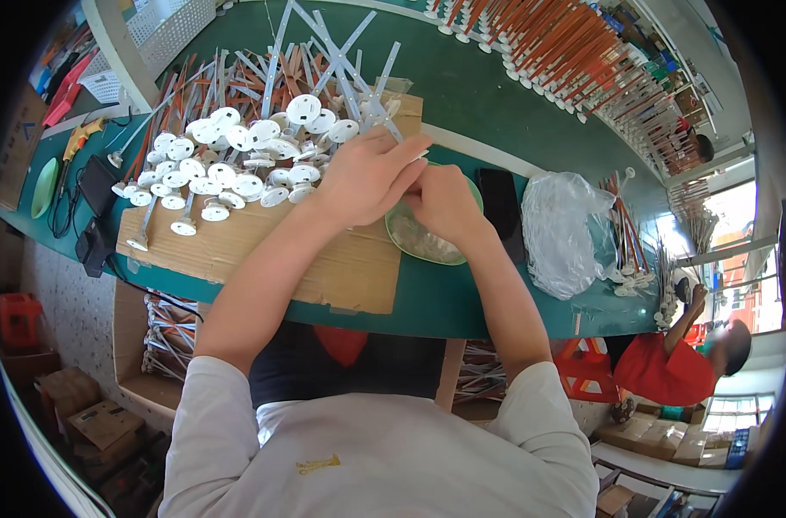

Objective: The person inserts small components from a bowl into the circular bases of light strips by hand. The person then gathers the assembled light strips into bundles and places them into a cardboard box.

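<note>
My left hand (369, 175) is closed at the lower end of a folding lattice of grey metal strips (345, 76), which reaches up and away from it. Its fingers cover the gripped end. My right hand (447, 204) meets it fingertip to fingertip, pinched together; whatever is between those fingertips is too small and hidden to name. Below the hands stands a green-rimmed bowl (423, 246) with small pale pieces in it. To the left lies a heap of white round-based rods (237, 164), partly orange-brown, on a flat cardboard sheet (345, 263).
Right of the bowl lie a dark phone (497, 194) and a clear plastic bag (561, 229). A yellow-handled soldering iron (82, 138) and black cables are at far left. Long rows of orange rods (574, 56) line the far side. A person in red (669, 371) works at right.
</note>
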`<act>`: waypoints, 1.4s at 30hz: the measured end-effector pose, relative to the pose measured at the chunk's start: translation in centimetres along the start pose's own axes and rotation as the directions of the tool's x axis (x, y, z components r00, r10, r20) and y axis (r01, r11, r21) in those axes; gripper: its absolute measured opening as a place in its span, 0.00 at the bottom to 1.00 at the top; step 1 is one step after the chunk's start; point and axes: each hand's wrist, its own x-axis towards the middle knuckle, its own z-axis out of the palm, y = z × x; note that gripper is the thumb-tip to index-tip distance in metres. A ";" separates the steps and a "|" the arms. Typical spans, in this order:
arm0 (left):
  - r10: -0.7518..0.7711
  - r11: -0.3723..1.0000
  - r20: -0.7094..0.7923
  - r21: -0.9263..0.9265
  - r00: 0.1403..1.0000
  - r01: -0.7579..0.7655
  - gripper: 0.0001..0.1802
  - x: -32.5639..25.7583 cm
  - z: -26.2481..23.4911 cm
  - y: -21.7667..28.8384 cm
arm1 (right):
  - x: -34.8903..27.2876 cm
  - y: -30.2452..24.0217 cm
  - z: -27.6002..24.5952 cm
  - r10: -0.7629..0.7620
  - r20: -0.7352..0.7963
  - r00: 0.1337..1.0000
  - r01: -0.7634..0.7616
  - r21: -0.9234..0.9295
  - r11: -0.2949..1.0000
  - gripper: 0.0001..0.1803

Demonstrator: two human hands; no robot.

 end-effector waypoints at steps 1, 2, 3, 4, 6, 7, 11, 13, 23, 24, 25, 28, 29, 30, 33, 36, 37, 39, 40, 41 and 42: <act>0.052 0.998 -0.011 0.040 0.999 -0.052 0.13 0.2 -0.2 0.0 | 0.1 0.0 -0.1 -0.049 0.017 0.999 0.049 -0.008 0.999 0.08; 0.056 0.998 -0.009 0.038 0.998 -0.056 0.13 0.2 -0.4 0.2 | 0.0 0.3 -0.1 -0.046 0.013 0.999 0.046 -0.008 0.999 0.08; -0.018 0.999 0.022 0.037 1.000 0.017 0.14 0.2 -0.6 0.6 | -0.2 0.8 0.1 -0.050 0.024 0.998 0.049 0.029 0.998 0.08; -0.095 0.995 0.051 0.044 0.994 0.093 0.14 0.1 -0.9 0.7 | -0.2 0.6 0.0 -0.059 0.037 0.998 0.056 0.069 0.996 0.08; -0.081 0.994 0.023 -0.074 0.996 0.082 0.16 0.3 -0.8 0.1 | -1.1 0.0 -0.7 -0.022 -0.044 0.999 0.028 0.125 0.992 0.07; -0.074 0.979 -0.007 -0.192 0.997 0.071 0.18 0.2 -0.8 -0.2 | -1.5 -0.7 -1.2 0.019 -0.117 0.993 0.003 0.183 0.983 0.05; -0.217 0.780 0.131 -0.573 0.967 0.253 0.22 0.8 -1.0 0.8 | -2.3 -2.0 -2.1 0.216 -0.457 0.863 0.129 0.612 0.780 0.05; -0.277 0.560 0.207 -0.759 0.938 0.333 0.24 0.8 -0.9 1.7 | -2.2 -2.5 -1.9 0.109 -0.584 0.804 0.286 0.542 0.791 0.05; -0.257 0.534 0.231 -0.776 0.938 0.337 0.23 0.8 -1.1 2.6 | -2.7 -2.5 -2.0 -0.111 -0.782 0.613 0.434 0.216 0.875 0.08; -0.257 0.535 0.236 -0.773 0.937 0.341 0.22 0.8 -1.2 2.6 | -2.8 -2.6 -2.0 -0.114 -0.785 0.609 0.439 0.214 0.873 0.08; -0.258 0.533 0.238 -0.773 0.936 0.344 0.22 0.7 -1.2 2.5 | -2.8 -2.5 -1.8 -0.116 -0.779 0.617 0.443 0.222 0.869 0.08; -0.276 0.520 0.249 -0.774 0.928 0.362 0.22 0.6 -1.1 2.6 | -2.9 -2.3 -1.5 -0.115 -0.768 0.630 0.435 0.226 0.872 0.08; -0.280 0.504 0.246 -0.785 0.928 0.361 0.22 0.6 -1.1 2.9 | -3.0 -2.3 -1.5 -0.113 -0.766 0.633 0.424 0.221 0.878 0.08; -0.286 0.486 0.245 -0.796 0.926 0.360 0.21 0.6 -1.1 3.1 | -2.9 -2.5 -1.5 -0.113 -0.766 0.632 0.424 0.220 0.878 0.08; -0.272 0.560 0.231 -0.752 0.934 0.348 0.20 0.1 -0.8 2.3 | -3.0 -2.9 -1.5 -0.083 -0.763 0.641 0.362 0.206 0.909 0.07; -0.298 0.552 0.225 -0.753 0.928 0.360 0.21 0.2 -0.4 2.1 | -2.5 -2.7 -1.6 -0.202 -0.766 0.611 0.351 0.033 0.936 0.08; -0.310 0.546 0.229 -0.752 0.923 0.370 0.21 0.3 -0.3 1.8 | -2.3 -2.6 -1.8 -0.276 -0.762 0.585 0.365 -0.056 0.929 0.08; -0.311 0.567 0.245 -0.728 0.918 0.386 0.21 0.1 -0.2 1.2 | -2.1 -2.4 -1.7 -0.343 -0.752 0.563 0.375 -0.137 0.917 0.08; -0.306 0.589 0.257 -0.706 0.917 0.394 0.22 0.1 -0.1 0.9 | -2.1 -2.2 -1.6 -0.354 -0.753 0.555 0.361 -0.166 0.918 0.08; -0.309 0.586 0.262 -0.705 0.914 0.400 0.22 0.1 -0.1 0.8 | -2.1 -2.1 -1.6 -0.365 -0.753 0.547 0.346 -0.193 0.918 0.08; -0.289 0.635 0.257 -0.670 0.922 0.386 0.22 0.1 0.0 0.7 | -2.0 -2.0 -1.4 -0.359 -0.754 0.550 0.342 -0.188 0.921 0.08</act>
